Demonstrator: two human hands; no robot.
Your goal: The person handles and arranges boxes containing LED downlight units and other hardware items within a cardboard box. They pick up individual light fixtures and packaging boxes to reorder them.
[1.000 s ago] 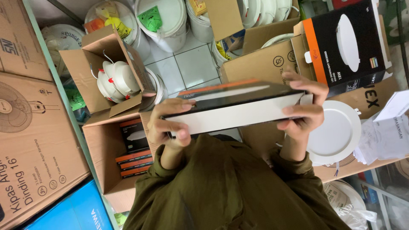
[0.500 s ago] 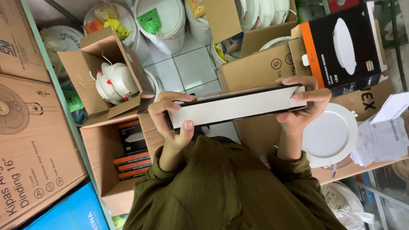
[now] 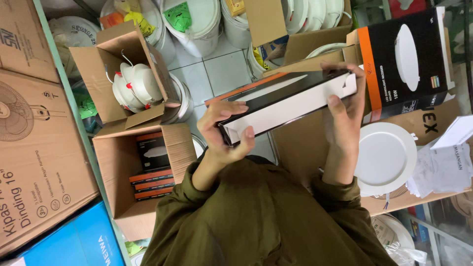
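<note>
I hold a flat black, white and orange box [image 3: 290, 98] in front of my chest, tilted so its right end is higher. My left hand [image 3: 224, 133] grips its lower left end, thumb on the white side and fingers over the top. My right hand [image 3: 345, 111] clasps its upper right end, fingers curled over the far edge. Olive sleeves cover both forearms.
An open carton of white round lamps [image 3: 133, 83] stands at upper left. Below it is a carton of stacked black and orange boxes [image 3: 152, 170]. At right are an upright black lamp box [image 3: 404, 59], a white round lamp panel [image 3: 387, 150] and folded papers [image 3: 443, 167]. White buckets [image 3: 194, 24] line the tiled floor.
The box has tipped from nearly level to slanted, its right end rising. My right hand moved up with it and my left hand slid down to the lower end.
</note>
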